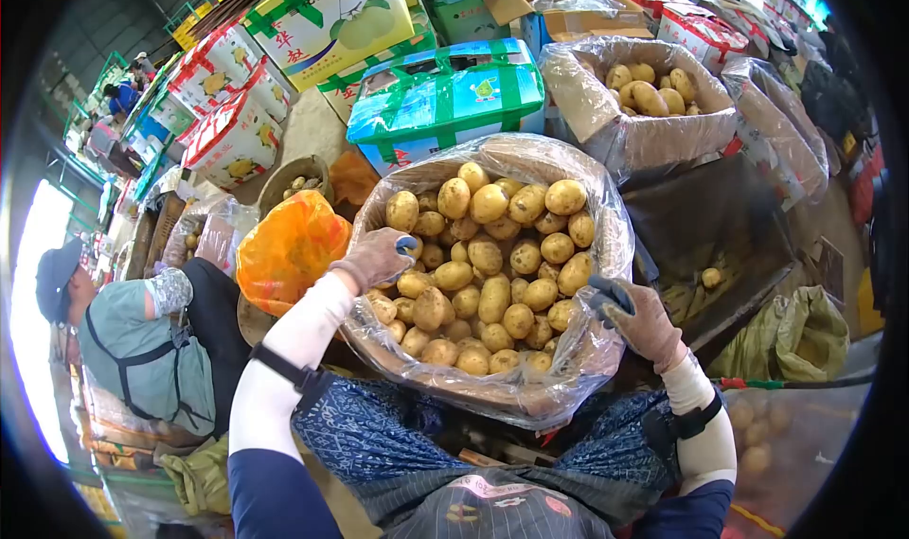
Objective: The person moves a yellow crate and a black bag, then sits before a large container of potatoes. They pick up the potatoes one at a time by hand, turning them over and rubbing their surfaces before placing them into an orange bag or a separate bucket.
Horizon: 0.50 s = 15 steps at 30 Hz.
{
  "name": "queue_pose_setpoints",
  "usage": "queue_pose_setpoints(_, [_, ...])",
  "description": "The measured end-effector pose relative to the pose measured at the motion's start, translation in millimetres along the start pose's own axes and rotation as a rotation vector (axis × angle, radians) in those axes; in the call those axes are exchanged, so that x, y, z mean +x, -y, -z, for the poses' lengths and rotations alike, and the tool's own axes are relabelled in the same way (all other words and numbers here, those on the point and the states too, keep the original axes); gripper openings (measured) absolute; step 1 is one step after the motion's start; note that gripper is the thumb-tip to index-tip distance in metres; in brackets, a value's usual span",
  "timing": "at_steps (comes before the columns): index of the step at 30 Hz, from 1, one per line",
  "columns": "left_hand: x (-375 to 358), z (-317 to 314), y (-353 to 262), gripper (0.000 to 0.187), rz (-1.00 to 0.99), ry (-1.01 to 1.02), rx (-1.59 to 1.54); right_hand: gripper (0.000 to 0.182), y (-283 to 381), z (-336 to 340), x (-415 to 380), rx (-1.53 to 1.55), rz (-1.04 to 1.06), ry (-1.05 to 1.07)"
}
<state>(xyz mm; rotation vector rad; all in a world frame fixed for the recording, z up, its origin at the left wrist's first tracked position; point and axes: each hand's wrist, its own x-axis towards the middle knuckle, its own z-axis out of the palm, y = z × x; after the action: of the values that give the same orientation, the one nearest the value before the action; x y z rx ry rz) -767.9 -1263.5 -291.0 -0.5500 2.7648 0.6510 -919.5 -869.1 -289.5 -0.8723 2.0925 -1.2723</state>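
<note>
A carton lined with clear plastic stands in front of me, filled with potatoes. My left hand, in a brownish glove with blue on its fingertips, is at the carton's left rim, just over the outer potatoes. Its fingers point inward and are mostly hidden beneath the hand. At the right rim, my right hand, gloved alike, has its blue-coated fingers bent over the edge of the plastic liner. No potato shows in either hand.
Left of the carton is an orange mesh bag, with a seated person beyond. Behind stand a blue taped box and another lined carton of potatoes. A dark bin and a green sack are at right.
</note>
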Motion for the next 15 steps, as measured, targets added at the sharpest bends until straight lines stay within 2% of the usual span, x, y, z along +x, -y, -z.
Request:
queue_pose_setpoints(2, [19, -27, 2, 0.035, 0.084, -0.08, 0.285, 0.036, -14, -4, -3, -0.157, 0.238, -0.058])
queue_pose_setpoints(3, [27, -46, 8, 0.035, 0.119, -0.155, 0.387, 0.036, -16, -4, -3, -0.15, 0.238, -0.058])
queue_pose_setpoints(5, [31, -58, -14, 0.025, 0.294, -0.166, 0.489, 0.035, -17, -5, -7, -0.278, 0.303, -0.039])
queue_pose_setpoints(6, [41, -69, -9, 0.025, 0.295, -0.161, 0.497, 0.038, -19, -6, -8, -0.268, 0.31, -0.043])
queue_pose_setpoints(8, [61, -94, 6, 0.028, 0.331, -0.3, 0.777, 0.04, -16, -5, -12, -0.287, 0.32, -0.035])
queue_pose_setpoints(12, [65, -102, 10, 0.026, 0.322, -0.292, 0.926, 0.042, -18, -8, -16, -0.364, 0.359, -0.027])
queue_pose_setpoints(15, [60, -90, 11, 0.042, 0.288, -0.338, 0.777, 0.043, -10, -10, -17, -0.412, 0.364, -0.025])
